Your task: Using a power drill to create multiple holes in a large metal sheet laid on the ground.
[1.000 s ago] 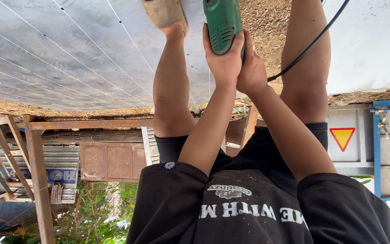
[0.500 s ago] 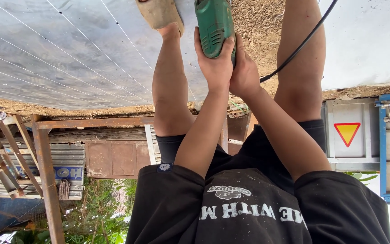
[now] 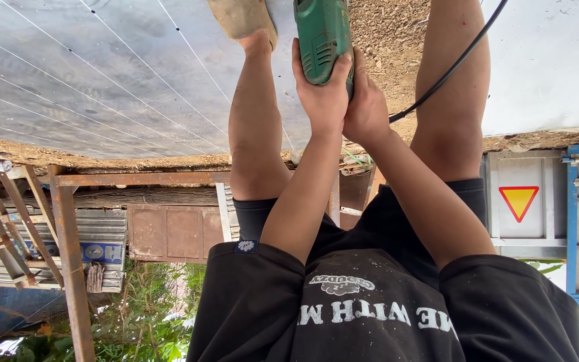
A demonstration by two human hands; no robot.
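Note:
The view is upside down, with the ground at the top. My left hand (image 3: 322, 94) and my right hand (image 3: 368, 112) are clasped together around the handle of a green power tool (image 3: 323, 37). The tool points at the ground between my two bare legs. A black cable (image 3: 447, 74) runs from the tool past my right leg to the top right. My foot in a tan shoe (image 3: 242, 17) stands on a grey sheet with thin lines (image 3: 102, 80). The tool's working end is cut off by the frame edge.
A white sheet (image 3: 551, 60) lies on the sawdust-strewn dirt (image 3: 390, 33). Rusty metal frames (image 3: 68, 255) and corrugated panels stand at the left. A grey tailgate with a red and yellow triangle (image 3: 519, 200) and blue frame is at the right. Greenery shows lower left.
The hands and green tool sit slightly further left in the view, and the grip is unchanged. The background has shifted a little with my head.

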